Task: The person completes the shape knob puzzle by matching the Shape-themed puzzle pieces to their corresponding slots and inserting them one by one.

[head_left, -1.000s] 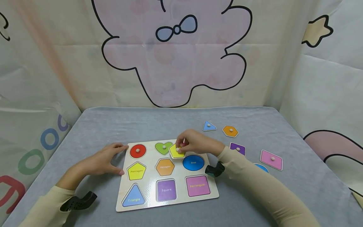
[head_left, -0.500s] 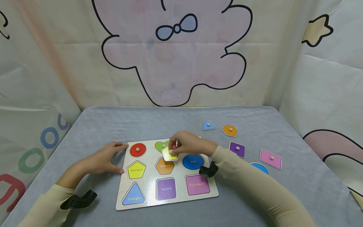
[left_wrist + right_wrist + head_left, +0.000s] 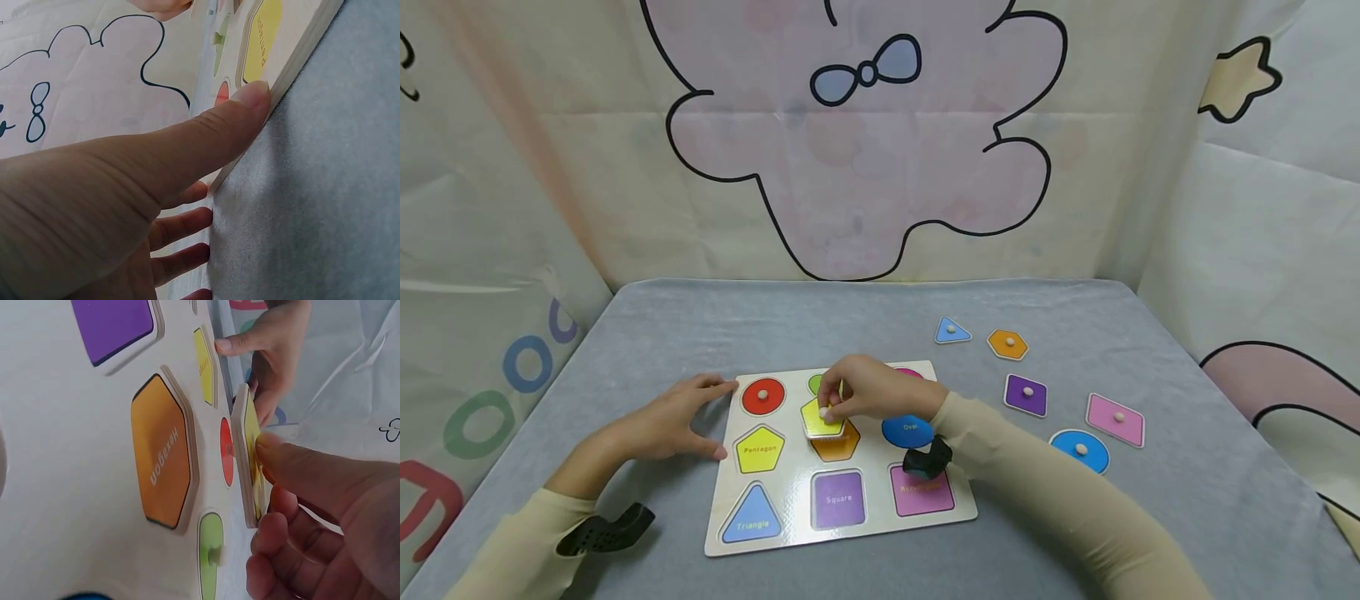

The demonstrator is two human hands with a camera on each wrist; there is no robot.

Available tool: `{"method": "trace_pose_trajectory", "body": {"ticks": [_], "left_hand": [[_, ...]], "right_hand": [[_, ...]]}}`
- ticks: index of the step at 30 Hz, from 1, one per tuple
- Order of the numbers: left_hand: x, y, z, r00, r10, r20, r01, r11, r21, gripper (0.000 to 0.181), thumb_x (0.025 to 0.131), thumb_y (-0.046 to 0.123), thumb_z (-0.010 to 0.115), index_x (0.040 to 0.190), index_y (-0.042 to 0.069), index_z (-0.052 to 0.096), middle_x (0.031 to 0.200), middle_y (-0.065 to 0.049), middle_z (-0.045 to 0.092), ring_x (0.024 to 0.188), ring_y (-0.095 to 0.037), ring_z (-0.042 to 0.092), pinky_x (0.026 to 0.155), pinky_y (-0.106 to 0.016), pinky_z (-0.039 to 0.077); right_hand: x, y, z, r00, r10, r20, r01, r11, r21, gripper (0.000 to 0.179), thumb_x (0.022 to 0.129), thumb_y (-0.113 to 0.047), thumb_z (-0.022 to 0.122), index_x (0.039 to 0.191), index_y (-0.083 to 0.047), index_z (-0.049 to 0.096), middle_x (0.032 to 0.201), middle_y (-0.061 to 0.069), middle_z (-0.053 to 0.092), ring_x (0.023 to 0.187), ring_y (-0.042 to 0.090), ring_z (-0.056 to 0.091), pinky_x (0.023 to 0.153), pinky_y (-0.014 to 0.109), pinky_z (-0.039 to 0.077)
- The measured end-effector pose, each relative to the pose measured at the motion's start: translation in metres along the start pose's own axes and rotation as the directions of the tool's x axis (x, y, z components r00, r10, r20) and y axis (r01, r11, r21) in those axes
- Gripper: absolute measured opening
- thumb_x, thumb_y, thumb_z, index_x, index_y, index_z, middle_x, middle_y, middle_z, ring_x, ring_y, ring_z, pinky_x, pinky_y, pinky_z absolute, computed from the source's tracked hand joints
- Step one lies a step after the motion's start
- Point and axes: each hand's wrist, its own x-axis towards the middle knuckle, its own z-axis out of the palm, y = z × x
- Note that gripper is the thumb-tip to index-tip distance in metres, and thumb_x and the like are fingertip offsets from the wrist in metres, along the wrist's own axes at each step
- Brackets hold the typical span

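My right hand (image 3: 880,390) pinches a yellow pentagon puzzle piece (image 3: 815,423) by its small knob, between thumb and fingers. The piece hangs above the puzzle board (image 3: 797,492), partly over the orange hexagon recess (image 3: 835,448). In the right wrist view the pentagon piece (image 3: 244,459) is clearly apart from the board. The yellow pentagon recess (image 3: 760,450) lies to its left. My left hand (image 3: 658,425) rests at the board's left edge, fingers spread; its thumb (image 3: 240,109) touches that edge. A red circle piece (image 3: 763,390) and a partly hidden green heart piece (image 3: 210,550) sit in the board.
Loose knobbed pieces lie right of the board: a blue triangle (image 3: 952,335), an orange hexagon (image 3: 1007,350), a purple square (image 3: 1022,402), a pink rectangle (image 3: 1116,429) and a blue oval (image 3: 1067,446). Grey cloth (image 3: 820,317) covers the table; printed curtains surround it.
My right hand has carried the yellow pentagon piece leftward and slightly nearer, from beside the green heart to over the hexagon recess. The loose blue oval has come into full view. My left hand stays put.
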Motion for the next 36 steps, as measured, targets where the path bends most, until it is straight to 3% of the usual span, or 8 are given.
{"method": "trace_pose_trajectory", "body": {"ticks": [16,28,36], "left_hand": [[0.000,0.001,-0.002,1.000,0.004,0.006,-0.004,1.000,0.003,0.104,0.070,0.043,0.091,0.152,0.003,0.043,0.149,-0.030,0.041,0.131,-0.049,0.041,0.104,-0.069,0.042],[0.000,-0.003,-0.002,0.999,0.031,0.006,-0.031,1.000,-0.003,0.103,0.071,0.047,0.090,0.152,0.003,0.043,0.149,-0.029,0.042,0.132,-0.049,0.041,0.104,-0.070,0.040],[0.000,-0.004,-0.002,0.999,0.032,0.002,-0.032,0.999,0.001,0.103,0.071,0.048,0.090,0.152,0.004,0.043,0.149,-0.029,0.042,0.132,-0.049,0.041,0.104,-0.071,0.041]], "right_hand": [[0.023,-0.018,0.023,0.999,0.003,0.037,-0.007,0.995,0.098,0.006,0.089,-0.013,0.078,0.089,-0.009,0.073,0.073,-0.005,0.055,0.069,0.009,0.051,0.060,0.016,0.042],[0.038,-0.032,0.036,0.996,0.033,0.088,-0.035,0.999,0.013,0.006,0.091,-0.018,0.077,0.089,-0.015,0.072,0.074,-0.005,0.054,0.070,0.006,0.052,0.060,0.015,0.042],[0.049,-0.039,0.042,0.993,-0.006,0.116,0.011,0.999,-0.048,0.005,0.091,-0.018,0.077,0.091,-0.015,0.072,0.073,-0.005,0.053,0.070,0.005,0.051,0.063,0.014,0.042]]}}
